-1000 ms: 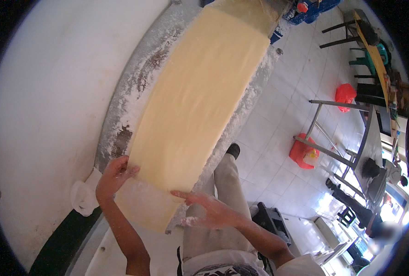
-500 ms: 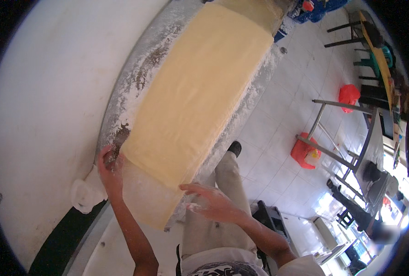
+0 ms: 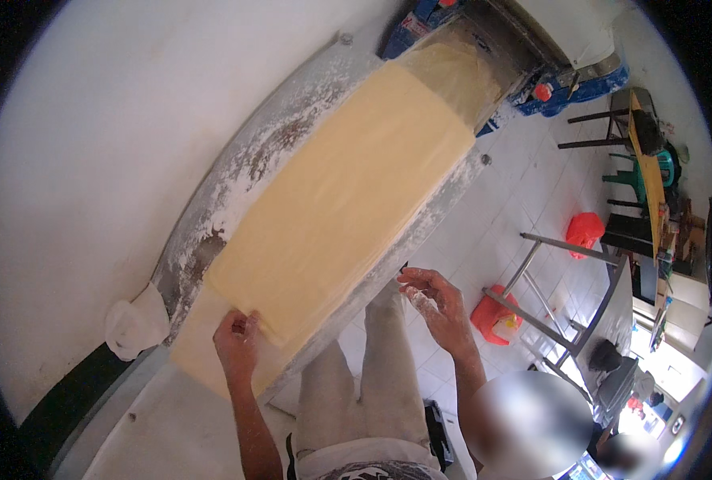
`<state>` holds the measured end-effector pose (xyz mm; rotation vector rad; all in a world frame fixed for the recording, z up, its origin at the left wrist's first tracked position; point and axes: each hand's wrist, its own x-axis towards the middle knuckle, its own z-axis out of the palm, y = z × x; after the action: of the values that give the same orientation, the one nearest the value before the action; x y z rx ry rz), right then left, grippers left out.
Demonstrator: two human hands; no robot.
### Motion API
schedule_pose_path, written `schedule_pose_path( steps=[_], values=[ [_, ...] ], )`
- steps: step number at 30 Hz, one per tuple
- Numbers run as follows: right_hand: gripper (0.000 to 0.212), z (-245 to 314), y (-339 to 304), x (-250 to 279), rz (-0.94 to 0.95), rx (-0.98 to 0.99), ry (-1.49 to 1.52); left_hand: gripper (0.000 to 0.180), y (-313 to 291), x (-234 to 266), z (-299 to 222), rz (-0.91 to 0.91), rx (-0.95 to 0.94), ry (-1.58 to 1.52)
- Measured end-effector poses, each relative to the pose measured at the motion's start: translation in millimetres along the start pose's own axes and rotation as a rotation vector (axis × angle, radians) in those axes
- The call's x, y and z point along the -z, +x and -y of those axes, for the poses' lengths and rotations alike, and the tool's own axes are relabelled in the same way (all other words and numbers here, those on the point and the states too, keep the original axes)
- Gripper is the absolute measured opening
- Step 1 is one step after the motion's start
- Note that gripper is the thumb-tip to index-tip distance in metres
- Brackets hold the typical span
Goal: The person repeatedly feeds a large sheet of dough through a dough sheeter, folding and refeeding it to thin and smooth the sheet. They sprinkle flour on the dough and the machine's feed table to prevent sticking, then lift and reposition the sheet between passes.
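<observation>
A long, pale yellow stack of dough sheets [image 3: 332, 196] lies across a floury metal table [image 3: 252, 172]. From its near end sticks out a thinner, paler sheet [image 3: 200, 340]; I cannot tell what it is made of. My left hand [image 3: 236, 342] is on the near edge of the dough, fingertips pinched together on it. My right hand [image 3: 438, 310] is raised off the table's right side, dusted with flour, its fingers loosely bent and apart with nothing seen in them.
At the far end stands a machine with a metal bed [image 3: 492, 48] and blue parts [image 3: 584, 88]. A white cloth bundle [image 3: 136, 324] sits by the table's near left corner, against the wall [image 3: 92, 160]. Red bags [image 3: 496, 316] and a metal-framed table [image 3: 568, 292] stand right.
My left hand has moved from the table's left edge right onto the dough's near edge. My right hand has lifted off the near right corner, outward and up. The view has shifted.
</observation>
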<state>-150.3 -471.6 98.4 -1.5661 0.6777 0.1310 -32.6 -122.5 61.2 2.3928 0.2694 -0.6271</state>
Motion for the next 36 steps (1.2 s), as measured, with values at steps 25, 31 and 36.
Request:
schedule_pose_path(
  steps=[25,31,36],
  values=[
    [0.035,-7.9,290.4,196.0,-0.095,0.146,-0.073,0.037,0.0,-71.4,18.1,-0.669,0.056,-0.234],
    [0.032,38.4,289.5,200.0,-0.113,0.116,-0.283,0.042,-14.4,-75.2,21.1,-0.682,0.185,-0.273],
    [0.034,49.3,297.0,196.7,-0.032,0.003,0.032,0.040,-16.3,-75.5,10.0,-0.663,0.254,-0.355]
  ],
)
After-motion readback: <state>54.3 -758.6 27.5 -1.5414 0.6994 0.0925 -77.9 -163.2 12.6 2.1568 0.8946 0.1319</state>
